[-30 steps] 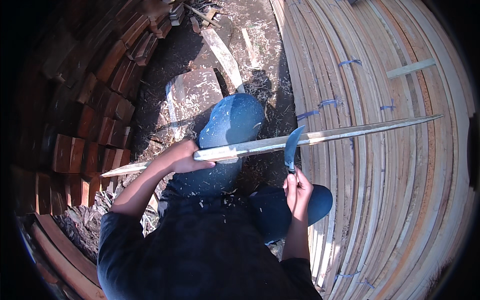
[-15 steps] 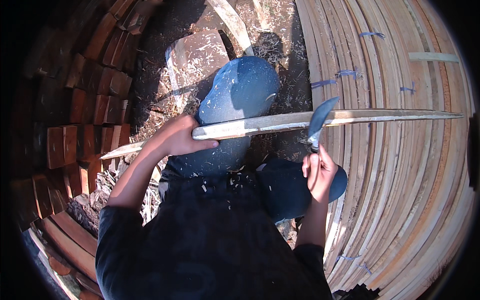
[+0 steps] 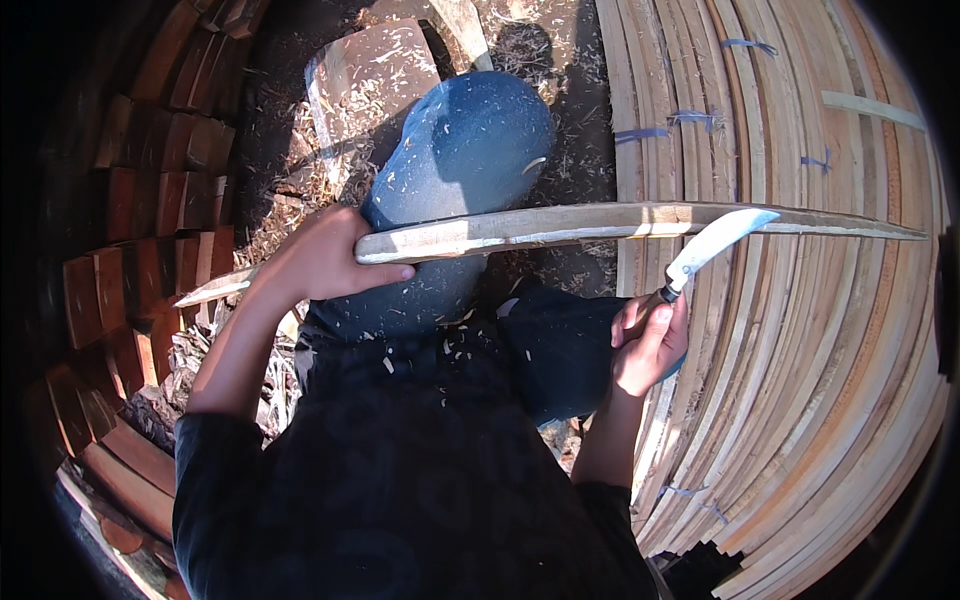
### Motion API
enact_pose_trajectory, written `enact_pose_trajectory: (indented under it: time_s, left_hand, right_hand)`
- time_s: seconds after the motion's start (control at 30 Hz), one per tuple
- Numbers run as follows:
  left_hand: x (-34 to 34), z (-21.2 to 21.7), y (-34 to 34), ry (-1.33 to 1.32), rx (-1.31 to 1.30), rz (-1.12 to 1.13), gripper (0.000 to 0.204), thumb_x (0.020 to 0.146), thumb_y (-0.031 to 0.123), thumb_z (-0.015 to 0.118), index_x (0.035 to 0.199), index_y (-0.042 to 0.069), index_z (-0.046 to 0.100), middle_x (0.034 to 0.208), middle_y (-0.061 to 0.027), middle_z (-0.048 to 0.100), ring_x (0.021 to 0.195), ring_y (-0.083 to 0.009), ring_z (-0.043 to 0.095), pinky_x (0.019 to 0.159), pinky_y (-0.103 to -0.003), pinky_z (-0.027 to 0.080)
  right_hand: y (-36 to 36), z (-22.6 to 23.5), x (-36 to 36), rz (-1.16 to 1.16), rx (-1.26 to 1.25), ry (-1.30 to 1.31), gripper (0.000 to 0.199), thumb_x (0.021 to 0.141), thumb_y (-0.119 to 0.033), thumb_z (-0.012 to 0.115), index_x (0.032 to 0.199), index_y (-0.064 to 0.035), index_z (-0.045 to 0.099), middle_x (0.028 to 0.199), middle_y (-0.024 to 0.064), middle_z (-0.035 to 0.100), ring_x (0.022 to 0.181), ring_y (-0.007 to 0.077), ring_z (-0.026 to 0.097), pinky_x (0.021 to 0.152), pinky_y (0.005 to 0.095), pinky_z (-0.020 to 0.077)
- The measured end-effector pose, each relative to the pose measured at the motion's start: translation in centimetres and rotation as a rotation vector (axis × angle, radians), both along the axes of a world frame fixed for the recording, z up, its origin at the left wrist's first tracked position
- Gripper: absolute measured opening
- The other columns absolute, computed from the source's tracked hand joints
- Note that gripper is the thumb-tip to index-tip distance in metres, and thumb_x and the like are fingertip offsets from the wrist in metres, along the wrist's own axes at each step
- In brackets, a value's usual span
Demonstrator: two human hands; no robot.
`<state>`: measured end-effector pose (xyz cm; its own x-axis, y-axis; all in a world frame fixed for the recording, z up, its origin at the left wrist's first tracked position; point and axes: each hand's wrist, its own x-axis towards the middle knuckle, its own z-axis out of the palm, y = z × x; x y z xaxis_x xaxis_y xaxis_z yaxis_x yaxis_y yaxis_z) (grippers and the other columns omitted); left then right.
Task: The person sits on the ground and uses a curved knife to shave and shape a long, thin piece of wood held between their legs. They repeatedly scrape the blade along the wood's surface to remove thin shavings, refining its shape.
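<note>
A long, slender wooden strip point(image 3: 560, 228) lies across my raised knee, running from beside my left forearm far out to the right. My left hand point(image 3: 335, 255) is closed around it near its left part, the thumb along the lower side. My right hand point(image 3: 652, 338) grips the dark handle of a knife point(image 3: 722, 240) with a curved, pale blade. The blade points up and right, and its tip overlaps the strip in this view; whether it touches the wood I cannot tell.
Tied bundles of long wooden strips point(image 3: 800, 400) fill the right side. Stacked reddish wood blocks point(image 3: 130, 200) stand at the left. A flat wooden block point(image 3: 375, 85) sits on the shaving-strewn ground beyond my knee. Wood shavings point(image 3: 455, 125) speckle my jeans.
The knife has swung clockwise and to the right, its blade tip moving outward along the strip. My left hand and the strip's near part appear slightly further left and higher.
</note>
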<state>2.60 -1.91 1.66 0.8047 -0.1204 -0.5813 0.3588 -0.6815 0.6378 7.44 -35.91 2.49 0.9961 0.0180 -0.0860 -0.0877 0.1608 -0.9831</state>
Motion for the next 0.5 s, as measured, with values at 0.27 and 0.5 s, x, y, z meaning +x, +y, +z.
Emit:
enact_pose_trajectory:
  time_s: [0.27, 0.5]
  left_hand:
    - [0.0, -0.2, 0.4, -0.006, -0.007, -0.004, 0.053, 0.069, 0.049, 0.076, 0.065, -0.003, 0.067, 0.056, -0.0182, 0.059, 0.053, -0.0307, 0.062, 0.056, -0.039, 0.049]
    - [-0.3, -0.3, 0.0, -0.063, -0.013, 0.026, 0.053, 0.069, 0.048, 0.077, 0.065, -0.004, 0.067, 0.054, -0.0179, 0.058, 0.051, -0.0304, 0.061, 0.054, -0.039, 0.047]
  right_hand:
    - [-2.3, -0.4, -0.6, 0.211, -0.215, -0.008, 0.042, 0.098, -0.022, 0.054, 0.13, 0.0038, 0.05, 0.065, 0.0037, 0.053, 0.052, 0.0057, 0.047, 0.046, 0.0205, 0.0379]
    - [-2.2, -1.9, -0.3, 0.327, -0.205, 0.116, 0.035, 0.102, -0.024, 0.044, 0.116, 0.0056, 0.056, 0.061, 0.005, 0.051, 0.046, 0.0073, 0.043, 0.043, 0.0211, 0.0346]
